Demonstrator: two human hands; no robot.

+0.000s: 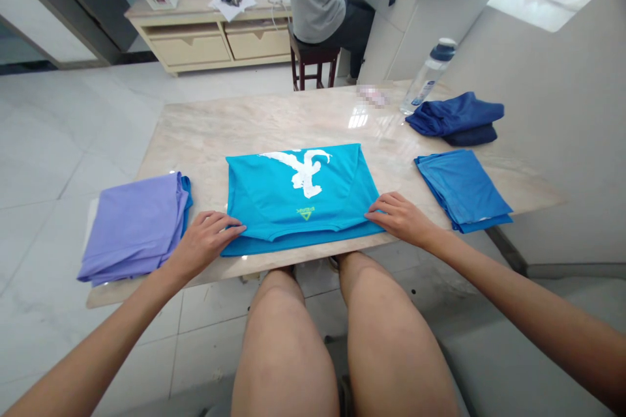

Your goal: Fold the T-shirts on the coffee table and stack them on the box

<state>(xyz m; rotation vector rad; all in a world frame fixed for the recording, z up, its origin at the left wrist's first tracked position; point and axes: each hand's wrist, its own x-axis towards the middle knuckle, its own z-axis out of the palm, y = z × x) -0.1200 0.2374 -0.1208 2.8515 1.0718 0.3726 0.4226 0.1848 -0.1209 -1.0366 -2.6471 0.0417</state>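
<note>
Turquoise T-shirt (298, 192) was seen folded on the table (205, 130), its long axis laid side to side, parallel to the table's near edge; on the shirt's near edge the fingers (232, 227) of the left hand (203, 244) and those (374, 210) of the right hand (398, 218) were laid, and whether cloth was pinched could not be told; neither hand was clearly nearer; beyond the left hand a folded lavender garment (134, 228) was placed; beyond the right hand a folded blue garment (462, 189) was placed, with a dark blue bundle (454, 118) and a plastic water bottle (428, 78) farther off.
</note>
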